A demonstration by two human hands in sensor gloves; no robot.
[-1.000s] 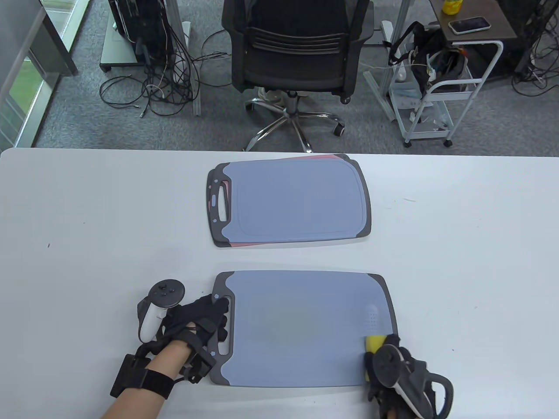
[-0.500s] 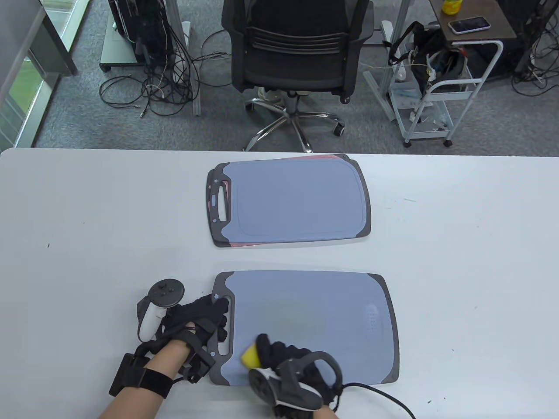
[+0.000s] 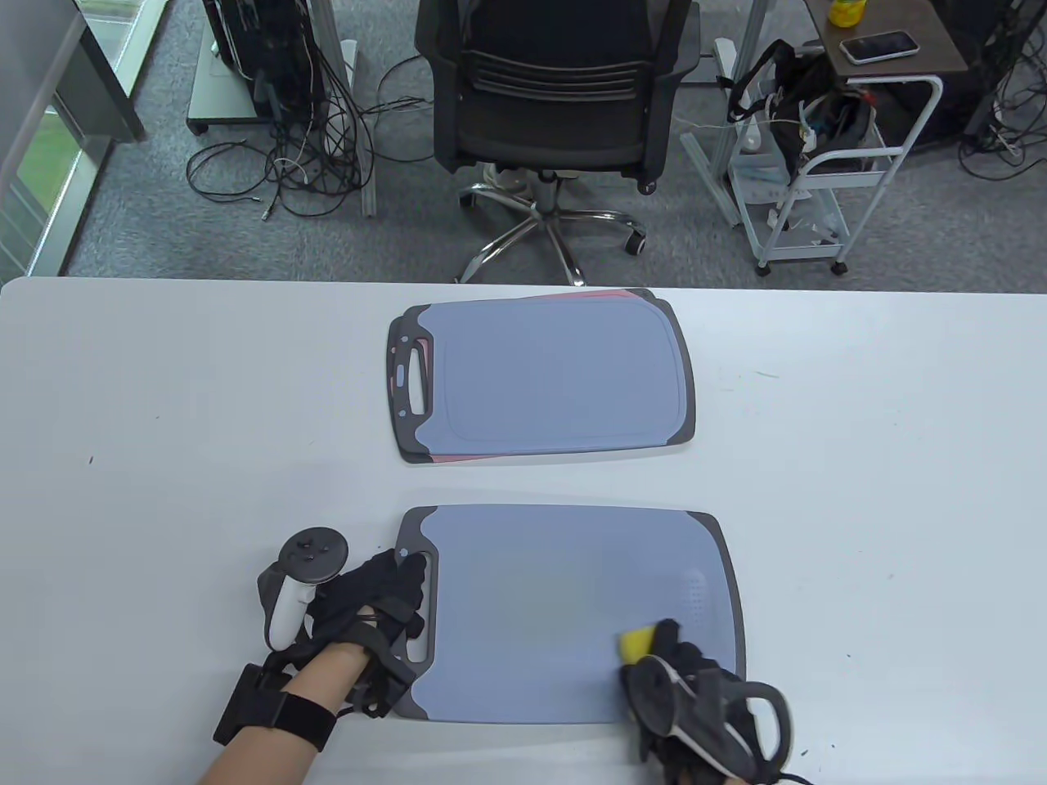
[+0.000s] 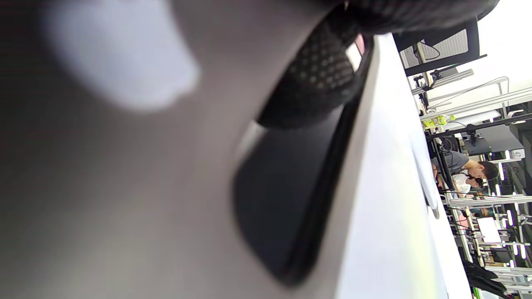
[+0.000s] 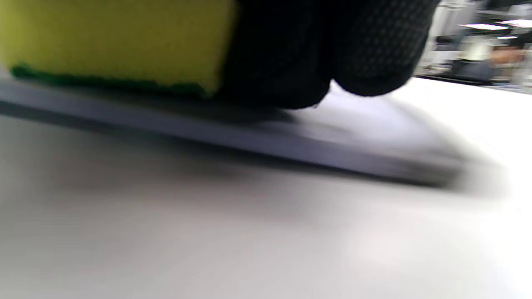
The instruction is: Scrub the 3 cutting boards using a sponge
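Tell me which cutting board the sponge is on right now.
The near blue board, lying alone at the table's front edge; the sponge sits near its right end. The others are stacked farther back.

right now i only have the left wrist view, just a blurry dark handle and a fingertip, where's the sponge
Observer: The yellow sponge sits on the near cutting board, toward its right end, under the right hand.
Operator: is it flat on the board or lifted
Observer: Flat. In the right wrist view its green scrub side lies against the board's surface.
Operator: and my left hand, what's it doing overall
Observer: The left hand rests on the board's dark handle end, at the slot.
Operator: other boards?
Observer: A blue board lies farther back, stacked on a pink board that shows only at its edges.
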